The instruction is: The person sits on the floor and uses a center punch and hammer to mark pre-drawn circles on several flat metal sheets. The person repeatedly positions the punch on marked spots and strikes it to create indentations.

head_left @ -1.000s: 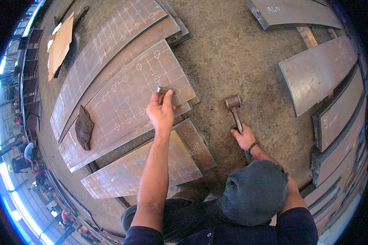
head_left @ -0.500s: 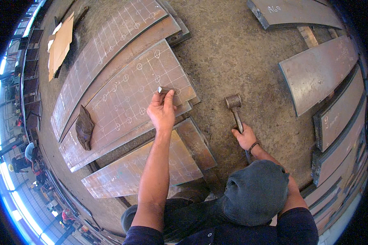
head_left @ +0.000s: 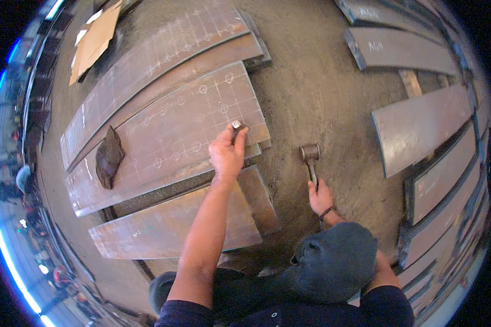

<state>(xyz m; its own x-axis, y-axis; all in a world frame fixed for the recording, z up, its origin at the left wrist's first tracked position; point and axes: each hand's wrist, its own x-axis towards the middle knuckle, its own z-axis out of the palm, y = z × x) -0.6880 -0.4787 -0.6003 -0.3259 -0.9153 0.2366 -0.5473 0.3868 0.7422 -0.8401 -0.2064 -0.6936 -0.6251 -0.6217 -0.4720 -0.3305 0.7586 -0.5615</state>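
My left hand pinches a short, square-ended steel punch between thumb and fingers. It is above the right end of a large curved steel plate marked with chalk lines and circles. Whether the punch touches the plate, I cannot tell. To the right, my right hand is wrapped around the handle of a hammer. The hammer's heavy cylindrical head is raised over the bare floor, apart from the plate. A crumpled dark brown piece, perhaps a glove or rag, lies on the plate's left part.
Another chalk-marked plate lies beyond, and a rusty plate lies nearer me. Several more steel plates rest on wooden blocks at the right. Flat cardboard lies at the far left. People stand in the distance at left.
The view has shifted and tilted. My left hand has turned the punch so its shiny end faces more upward. My right hand still holds the hammer, in much the same pose.
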